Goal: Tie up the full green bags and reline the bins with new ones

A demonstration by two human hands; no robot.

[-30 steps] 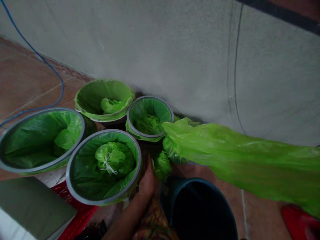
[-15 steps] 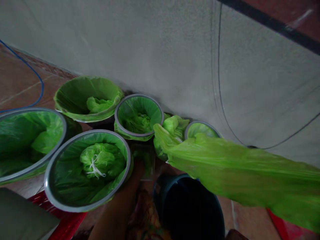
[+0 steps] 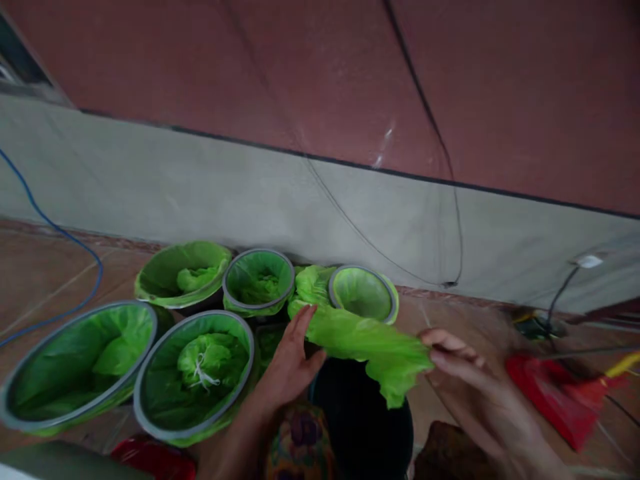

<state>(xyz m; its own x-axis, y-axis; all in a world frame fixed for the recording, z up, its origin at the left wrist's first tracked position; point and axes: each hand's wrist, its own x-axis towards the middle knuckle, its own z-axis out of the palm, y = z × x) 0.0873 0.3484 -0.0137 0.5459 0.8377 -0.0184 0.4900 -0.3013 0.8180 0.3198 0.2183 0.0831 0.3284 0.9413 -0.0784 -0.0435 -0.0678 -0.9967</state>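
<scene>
A bright green plastic bag (image 3: 365,337) stretches between my two hands, above a dark bucket (image 3: 357,420). At the bag's right end, my right hand (image 3: 465,373) pinches the plastic between thumb and fingers. My left hand (image 3: 293,360) is open at the other end, fingers stretched out and thumb apart, the fingertips against the plastic. Behind the bag stands a small bin with a grey rim (image 3: 393,297), lined in green. To the left of my left hand, a lined bin (image 3: 137,390) has a green bundle (image 3: 205,360) tied with white string inside.
More green-lined bins stand to the left: a large one (image 3: 10,400), one by the wall (image 3: 150,293) and a smaller one (image 3: 230,300). A red dustpan (image 3: 545,393) lies on the floor at right. A blue cable (image 3: 55,223) hangs at left. The wall (image 3: 225,180) runs behind.
My view has tilted up and moved back. The bag, earlier long and trailing off to the right, is now shorter between my hands. My right hand has come into view; my left has risen to the bag.
</scene>
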